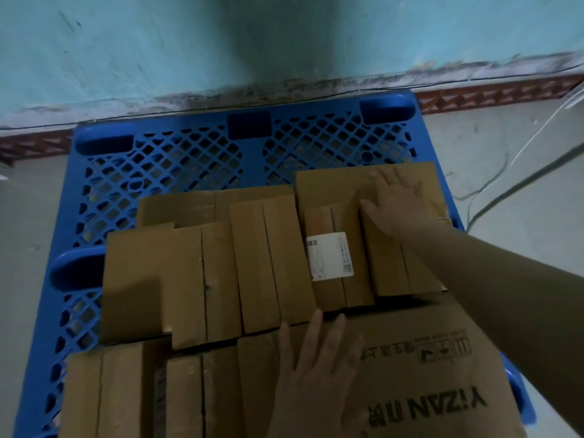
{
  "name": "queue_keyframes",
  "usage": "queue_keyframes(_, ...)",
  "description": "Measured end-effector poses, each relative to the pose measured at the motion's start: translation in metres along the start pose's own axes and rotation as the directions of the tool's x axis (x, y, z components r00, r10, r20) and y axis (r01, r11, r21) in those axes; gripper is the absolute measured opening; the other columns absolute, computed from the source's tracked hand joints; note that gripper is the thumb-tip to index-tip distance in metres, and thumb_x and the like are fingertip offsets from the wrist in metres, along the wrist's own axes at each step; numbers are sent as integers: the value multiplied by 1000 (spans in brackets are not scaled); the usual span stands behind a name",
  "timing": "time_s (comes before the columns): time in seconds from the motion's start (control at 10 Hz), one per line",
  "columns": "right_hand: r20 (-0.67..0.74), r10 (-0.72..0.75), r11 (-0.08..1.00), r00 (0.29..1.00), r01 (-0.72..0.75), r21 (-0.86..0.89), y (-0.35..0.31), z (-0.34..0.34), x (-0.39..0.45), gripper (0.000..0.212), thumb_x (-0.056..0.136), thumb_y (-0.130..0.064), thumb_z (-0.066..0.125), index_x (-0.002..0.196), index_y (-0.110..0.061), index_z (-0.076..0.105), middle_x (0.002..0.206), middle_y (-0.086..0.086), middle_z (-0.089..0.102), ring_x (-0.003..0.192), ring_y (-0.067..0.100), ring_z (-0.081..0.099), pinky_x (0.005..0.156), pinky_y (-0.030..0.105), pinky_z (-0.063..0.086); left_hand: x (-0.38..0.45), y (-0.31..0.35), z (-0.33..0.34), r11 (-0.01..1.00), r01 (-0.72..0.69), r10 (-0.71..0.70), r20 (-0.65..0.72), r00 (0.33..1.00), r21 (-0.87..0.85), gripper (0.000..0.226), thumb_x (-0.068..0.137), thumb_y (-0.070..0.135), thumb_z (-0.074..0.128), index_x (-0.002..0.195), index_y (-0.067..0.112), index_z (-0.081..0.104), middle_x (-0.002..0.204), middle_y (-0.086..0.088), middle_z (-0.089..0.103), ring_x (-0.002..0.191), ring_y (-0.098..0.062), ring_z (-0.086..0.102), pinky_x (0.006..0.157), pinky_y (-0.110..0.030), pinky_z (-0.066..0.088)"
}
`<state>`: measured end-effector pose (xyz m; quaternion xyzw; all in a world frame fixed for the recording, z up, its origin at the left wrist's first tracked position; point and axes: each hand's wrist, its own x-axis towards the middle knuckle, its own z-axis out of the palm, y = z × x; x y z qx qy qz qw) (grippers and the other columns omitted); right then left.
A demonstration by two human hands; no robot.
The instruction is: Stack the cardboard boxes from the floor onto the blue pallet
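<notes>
The blue lattice pallet [177,159] lies on the floor against the wall, and several brown cardboard boxes cover its near half. My right hand [395,200] lies flat, fingers spread, on a small box [392,263] at the right end of the middle row. Beside that box stands one with a white label [330,256]. A larger box [335,188] sits behind them. My left hand [316,368] rests flat with fingers apart where the printed "YIZAN" box [436,358] meets its neighbour in the near row. Neither hand grips anything.
A turquoise wall [158,42] with a stained base rises right behind the pallet. Grey floor [521,147] shows on both sides, with thin cables [505,191] lying to the right. The pallet's far strip [331,137] shows bare lattice.
</notes>
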<state>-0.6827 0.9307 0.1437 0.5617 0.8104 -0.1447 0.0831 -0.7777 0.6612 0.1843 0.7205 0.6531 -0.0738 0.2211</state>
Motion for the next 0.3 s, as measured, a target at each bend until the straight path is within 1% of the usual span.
queue_keyframes(0.1, 162, 22, 999, 987, -17, -32, 20, -3, 1, 61, 93, -50, 35, 146, -26, 19, 157, 1, 13, 145, 23, 3, 109, 63, 1, 7, 23, 4, 998, -37, 38, 28, 999, -46, 89, 24, 83, 62, 102, 42, 69, 114, 11, 70, 105, -19, 67, 78, -53, 53)
queue_keyframes(0.2, 145, -8, 999, 989, 14, -41, 25, -1, -5, 63, 91, -52, 36, 146, -26, 18, 157, -1, 15, 145, 21, 3, 109, 62, 2, 9, 31, -3, 990, 21, -19, 13, 1000, -139, 80, 36, 82, 60, 105, 43, 67, 118, 14, 67, 111, -17, 63, 83, -46, 54)
queue_keyframes(0.3, 62, -20, 964, 998, 3, 266, 16, -16, -15, 71, 88, -53, 45, 147, -25, 17, 157, -1, 14, 145, 21, 4, 113, 56, 9, 12, 25, -29, 895, 207, -222, 8, 975, -396, 72, 70, 72, 47, 136, 46, 34, 148, 25, 20, 142, -8, 8, 114, -36, 12)
